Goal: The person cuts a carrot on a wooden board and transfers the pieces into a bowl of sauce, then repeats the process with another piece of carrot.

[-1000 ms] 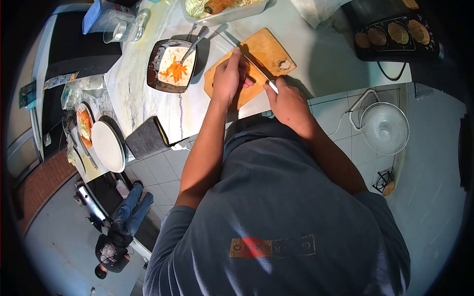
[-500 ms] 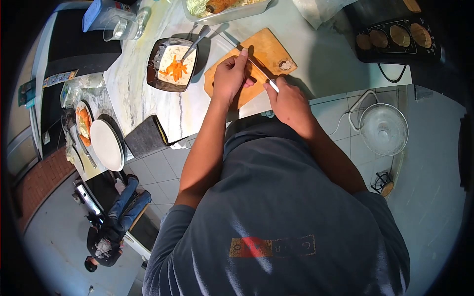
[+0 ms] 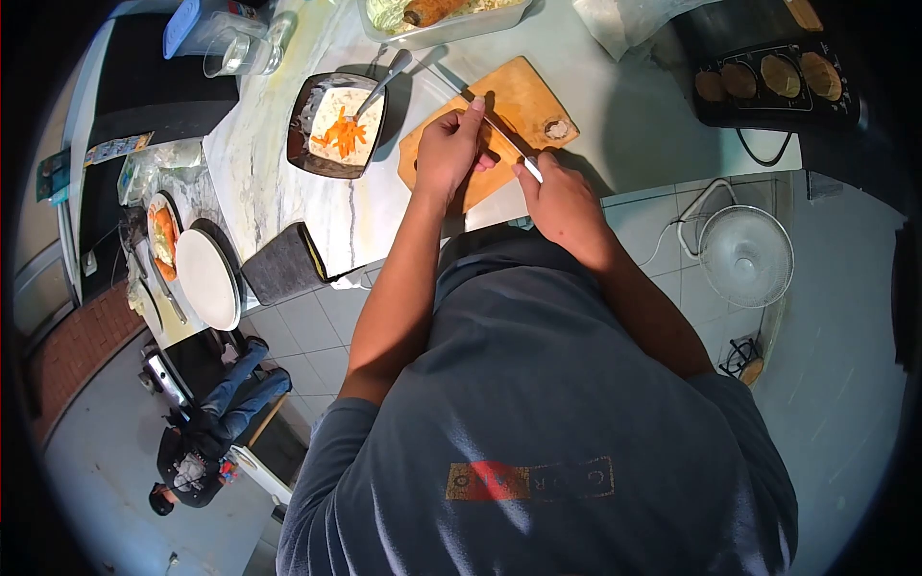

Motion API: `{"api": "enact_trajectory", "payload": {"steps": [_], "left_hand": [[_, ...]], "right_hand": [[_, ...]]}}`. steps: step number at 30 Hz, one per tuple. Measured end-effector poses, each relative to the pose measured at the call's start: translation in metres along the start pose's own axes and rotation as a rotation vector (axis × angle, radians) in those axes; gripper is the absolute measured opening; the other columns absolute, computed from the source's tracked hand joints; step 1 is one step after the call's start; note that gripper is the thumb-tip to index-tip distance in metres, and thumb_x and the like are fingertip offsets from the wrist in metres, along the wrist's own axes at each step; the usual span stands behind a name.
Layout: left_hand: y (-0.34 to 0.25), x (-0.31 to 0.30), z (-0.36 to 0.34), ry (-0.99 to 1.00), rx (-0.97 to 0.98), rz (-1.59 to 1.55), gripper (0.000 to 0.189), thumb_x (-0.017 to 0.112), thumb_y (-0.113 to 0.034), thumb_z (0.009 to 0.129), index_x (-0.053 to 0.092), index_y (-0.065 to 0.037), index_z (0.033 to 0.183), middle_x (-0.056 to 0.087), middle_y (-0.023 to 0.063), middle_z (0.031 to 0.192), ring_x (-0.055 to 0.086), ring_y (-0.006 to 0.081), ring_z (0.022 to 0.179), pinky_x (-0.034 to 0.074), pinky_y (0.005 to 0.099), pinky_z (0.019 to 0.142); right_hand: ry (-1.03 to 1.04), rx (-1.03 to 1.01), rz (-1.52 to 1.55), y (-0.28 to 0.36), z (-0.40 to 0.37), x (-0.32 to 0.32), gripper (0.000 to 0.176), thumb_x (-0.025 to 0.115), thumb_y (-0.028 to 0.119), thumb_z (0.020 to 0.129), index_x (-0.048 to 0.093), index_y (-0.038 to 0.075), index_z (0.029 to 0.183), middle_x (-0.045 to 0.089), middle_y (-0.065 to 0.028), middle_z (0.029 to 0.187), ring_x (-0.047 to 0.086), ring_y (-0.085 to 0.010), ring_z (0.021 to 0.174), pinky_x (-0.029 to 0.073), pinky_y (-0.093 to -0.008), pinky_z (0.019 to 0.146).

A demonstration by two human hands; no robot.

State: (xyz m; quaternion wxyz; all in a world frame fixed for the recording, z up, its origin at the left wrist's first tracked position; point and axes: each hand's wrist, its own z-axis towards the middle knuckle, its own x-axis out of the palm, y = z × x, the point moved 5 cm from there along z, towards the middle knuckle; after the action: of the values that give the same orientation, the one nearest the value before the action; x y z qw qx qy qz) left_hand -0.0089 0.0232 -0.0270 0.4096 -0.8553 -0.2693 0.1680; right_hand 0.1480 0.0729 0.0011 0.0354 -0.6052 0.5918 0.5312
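Note:
In the head view my right hand (image 3: 564,200) grips the white handle of a knife (image 3: 506,132). Its blade points away to the upper left over a wooden cutting board (image 3: 521,86). My left hand (image 3: 449,154) is closed at the blade, thumb along it and fingers curled below; anything inside those fingers is hidden. A small pale bit of food (image 3: 556,129) lies at the board's right corner. Left of the board stands a dark square bowl (image 3: 300,144) of creamy white mixture topped with orange strips (image 3: 341,132). A spoon (image 3: 384,82) leans in it.
A clear food container (image 3: 451,36) stands beyond the board. Clear cups (image 3: 230,56) and a dark cloth (image 3: 283,267) are at the left, near a white plate (image 3: 208,280). A black appliance (image 3: 778,91) sits far right, above a fan (image 3: 746,254). Someone sits (image 3: 197,442) lower left.
My hands, the knife and the board hold nearly the same place. The seated person at lower left has shifted slightly to the left.

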Motion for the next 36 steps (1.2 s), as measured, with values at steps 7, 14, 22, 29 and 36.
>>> {"api": "enact_trajectory", "payload": {"steps": [7, 14, 22, 29, 36], "left_hand": [[0.000, 0.000, 0.001, 0.004, 0.003, -0.002, 0.048, 0.058, -0.046, 0.095, 0.060, 0.000, 0.084, 0.050, 0.0012, 0.059, 0.059, 0.0133, 0.048, 0.046, 0.0240, 0.047], [0.000, -0.001, 0.002, -0.002, -0.007, 0.012, 0.049, 0.059, -0.047, 0.095, 0.061, 0.001, 0.085, 0.050, 0.0014, 0.059, 0.059, 0.0134, 0.048, 0.047, 0.0238, 0.047], [-0.002, -0.001, 0.001, 0.001, -0.015, 0.012, 0.048, 0.061, -0.046, 0.094, 0.061, 0.001, 0.084, 0.050, 0.0016, 0.058, 0.059, 0.0134, 0.048, 0.047, 0.0236, 0.046], [0.000, -0.003, 0.005, -0.013, 0.000, 0.043, 0.048, 0.062, -0.043, 0.094, 0.057, 0.001, 0.076, 0.058, 0.0066, 0.064, 0.061, 0.0142, 0.046, 0.050, 0.0247, 0.045], [0.001, -0.003, 0.006, -0.012, 0.020, 0.025, 0.047, 0.063, -0.042, 0.094, 0.058, 0.002, 0.079, 0.058, 0.0069, 0.063, 0.061, 0.0146, 0.047, 0.050, 0.0248, 0.045]], "right_hand": [[0.007, 0.021, -0.033, 0.000, 0.002, 0.000, 0.039, 0.048, 0.036, 0.099, 0.056, -0.002, 0.097, 0.066, -0.0271, 0.082, 0.064, -0.0455, 0.085, 0.049, -0.0527, 0.077], [0.023, 0.045, -0.008, 0.001, 0.001, -0.001, 0.040, 0.046, 0.037, 0.100, 0.055, -0.002, 0.099, 0.065, -0.0287, 0.087, 0.062, -0.0477, 0.088, 0.047, -0.0540, 0.078], [0.036, 0.067, -0.021, 0.000, 0.002, 0.003, 0.039, 0.045, 0.036, 0.100, 0.054, -0.002, 0.101, 0.066, -0.0277, 0.090, 0.062, -0.0472, 0.089, 0.047, -0.0537, 0.079], [0.025, 0.082, -0.041, -0.001, 0.003, 0.008, 0.038, 0.046, 0.036, 0.100, 0.053, -0.001, 0.103, 0.067, -0.0255, 0.087, 0.064, -0.0449, 0.089, 0.049, -0.0528, 0.079], [0.041, 0.069, -0.058, -0.006, 0.008, 0.009, 0.036, 0.048, 0.034, 0.099, 0.053, -0.001, 0.105, 0.067, -0.0263, 0.092, 0.063, -0.0459, 0.092, 0.049, -0.0530, 0.082]]}}
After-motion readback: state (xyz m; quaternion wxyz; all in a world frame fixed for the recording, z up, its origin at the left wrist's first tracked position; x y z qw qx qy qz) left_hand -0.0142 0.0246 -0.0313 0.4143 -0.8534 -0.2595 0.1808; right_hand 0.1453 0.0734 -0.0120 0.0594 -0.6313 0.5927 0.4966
